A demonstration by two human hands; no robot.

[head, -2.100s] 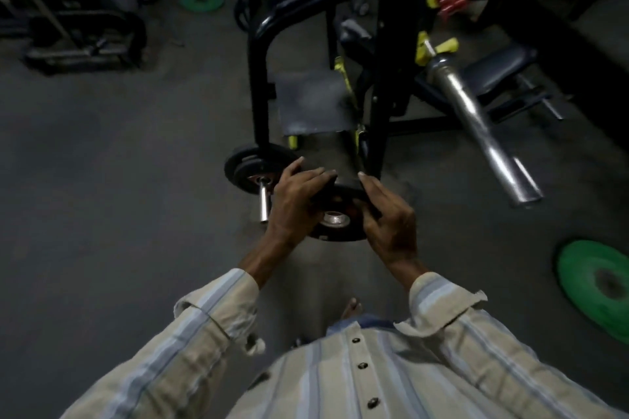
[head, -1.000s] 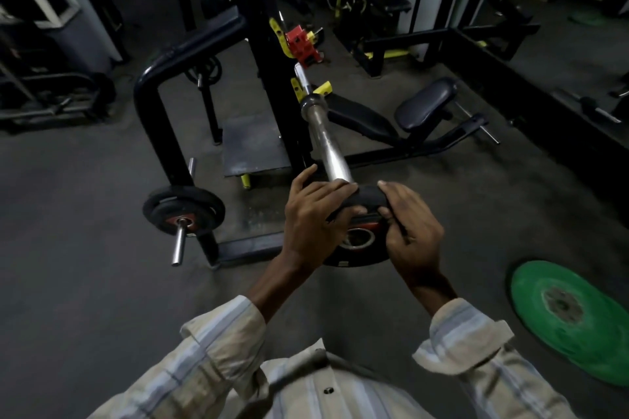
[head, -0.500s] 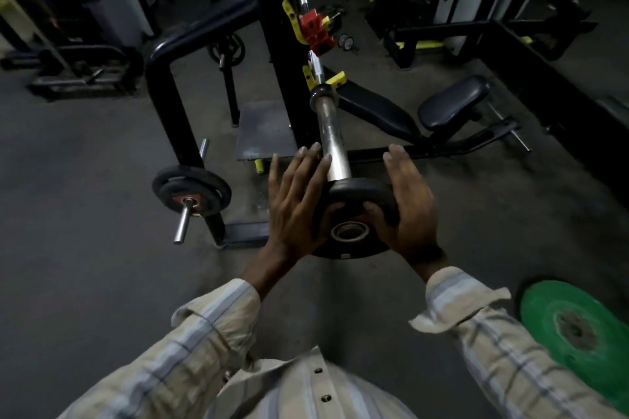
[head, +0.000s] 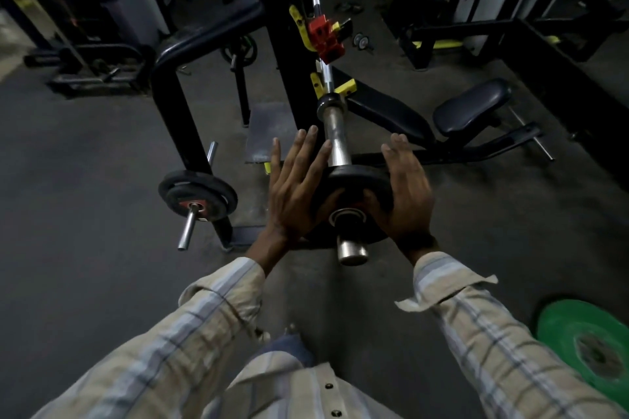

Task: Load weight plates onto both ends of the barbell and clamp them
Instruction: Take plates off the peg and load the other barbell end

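Observation:
A small black weight plate [head: 354, 180] sits on the chrome sleeve of the barbell [head: 335, 136], which rests on the rack's yellow hooks. The sleeve's end [head: 352, 250] sticks out toward me through the plate's hole. My left hand [head: 294, 190] presses flat on the plate's left side, fingers spread and pointing away. My right hand [head: 405, 187] cups the right rim, thumb on the plate's face. A red clamp [head: 325, 37] sits further up the bar by the rack upright.
Another black plate [head: 197, 196] hangs on a storage peg of the black rack frame [head: 170, 92] to the left. A green plate [head: 590, 345] lies on the floor at lower right. A padded bench [head: 469, 109] stands behind the bar.
I carried the black plate from near the storage peg to the barbell. It has slid onto the sleeve, whose end now pokes out toward me. My fingers have flattened against the plate.

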